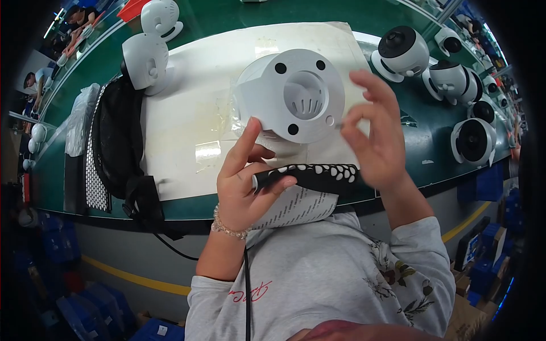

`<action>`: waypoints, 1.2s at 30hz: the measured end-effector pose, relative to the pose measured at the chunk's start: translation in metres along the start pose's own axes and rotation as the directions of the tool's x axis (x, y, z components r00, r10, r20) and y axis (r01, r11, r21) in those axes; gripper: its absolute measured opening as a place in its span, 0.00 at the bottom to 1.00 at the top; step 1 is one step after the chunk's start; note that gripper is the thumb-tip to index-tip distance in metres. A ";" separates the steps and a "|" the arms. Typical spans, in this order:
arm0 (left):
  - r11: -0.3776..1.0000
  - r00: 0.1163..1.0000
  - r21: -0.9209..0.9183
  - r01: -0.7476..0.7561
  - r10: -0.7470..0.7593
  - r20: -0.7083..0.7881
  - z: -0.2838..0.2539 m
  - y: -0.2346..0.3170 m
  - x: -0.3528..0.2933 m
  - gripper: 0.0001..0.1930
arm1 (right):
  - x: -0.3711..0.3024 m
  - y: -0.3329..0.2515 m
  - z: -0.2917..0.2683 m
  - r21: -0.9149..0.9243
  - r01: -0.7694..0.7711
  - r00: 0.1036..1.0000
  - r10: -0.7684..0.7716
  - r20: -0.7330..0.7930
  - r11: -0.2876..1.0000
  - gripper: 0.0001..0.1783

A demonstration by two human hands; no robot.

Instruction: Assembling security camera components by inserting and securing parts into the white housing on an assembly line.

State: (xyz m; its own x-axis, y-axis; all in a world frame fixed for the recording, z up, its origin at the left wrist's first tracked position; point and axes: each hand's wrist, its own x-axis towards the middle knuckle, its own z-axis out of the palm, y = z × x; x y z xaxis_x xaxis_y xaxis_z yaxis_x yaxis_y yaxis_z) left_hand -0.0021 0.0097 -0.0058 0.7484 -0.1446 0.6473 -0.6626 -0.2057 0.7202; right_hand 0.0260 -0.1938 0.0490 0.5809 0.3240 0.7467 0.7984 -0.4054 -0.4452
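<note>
Mid-bench, on the cream sheet (pixel 187 79): white device (pixel 267 122), base toward the camera, round recess with slots in its centre. Three black round pads (pixel 280 68) stuck on the base; the fourth pad spot, lower right, is bare white.

Left hand (pixel 242 184) clamped on a black dotted strip (pixel 318 172), thumb against fingers, index tip at the device's lower left edge; can't tell if it's touching. White printed paper (pixel 298 210) hangs below the strip.

Right hand (pixel 344 127) just beside the bare spot, thumb and index close together, other fingers raised. Motion blur; can't tell whether the tips meet or pinch anything.

Further out, left: black mesh bag (pixel 119 136) with strap, next to a strip of white-dotted sheet (pixel 92 176) and a clear plastic bag (pixel 81 128). Two white camera units (pixel 147 59) upper left, partly overlapping in view, red bin (pixel 132 10) near the farther one. Right: more black-faced white units (pixel 473 141) grouped on the green bench (pixel 424 128). Blue bins (pixel 94 310) on the floor, lower left.
</note>
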 end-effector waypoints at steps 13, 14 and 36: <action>0.977 0.995 0.187 0.099 -0.092 -0.045 0.007 0.007 -0.001 0.11 | -0.008 -0.008 -0.009 -0.473 0.038 0.982 0.055 0.181 0.880 0.07; 0.978 0.995 0.186 0.100 -0.093 -0.044 0.008 0.007 0.000 0.11 | -0.011 -0.011 -0.011 -0.593 0.143 0.971 0.006 0.241 0.792 0.11; 0.984 0.991 0.168 -0.058 0.036 0.131 -0.009 0.012 -0.003 0.15 | 0.108 0.094 -0.027 0.414 -0.592 0.806 0.511 0.299 0.691 0.11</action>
State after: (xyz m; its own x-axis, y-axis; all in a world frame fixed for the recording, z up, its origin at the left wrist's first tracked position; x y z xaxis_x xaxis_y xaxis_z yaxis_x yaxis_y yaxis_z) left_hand -0.0128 0.0164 0.0029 0.7218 -0.2770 0.6343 -0.6902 -0.3570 0.6294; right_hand 0.1597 -0.2195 0.1012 0.9236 0.3093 0.2265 0.2737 -0.1184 -0.9545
